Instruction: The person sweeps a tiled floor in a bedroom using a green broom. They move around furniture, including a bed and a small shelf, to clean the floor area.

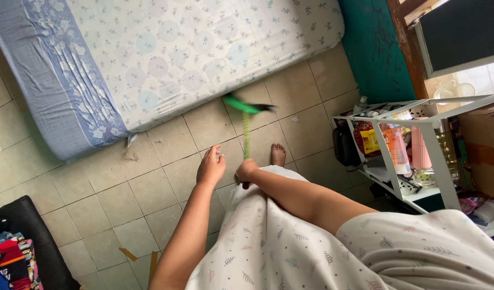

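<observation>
Gripping a thin green-striped stick [246,137], the right hand [245,172] is clenched; the stick's green, motion-blurred tip hovers above tiled floor [150,188] beside a floral-sheeted mattress [166,53]. Left hand [211,166] hangs loosely curled, empty.

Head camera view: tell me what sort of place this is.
Probably a bedroom in a home. A mattress in a floral sheet lies directly on the tiled floor, and a white wire rack beside it holds bottles and toiletries. The right hand grips a green-headed broom.
</observation>
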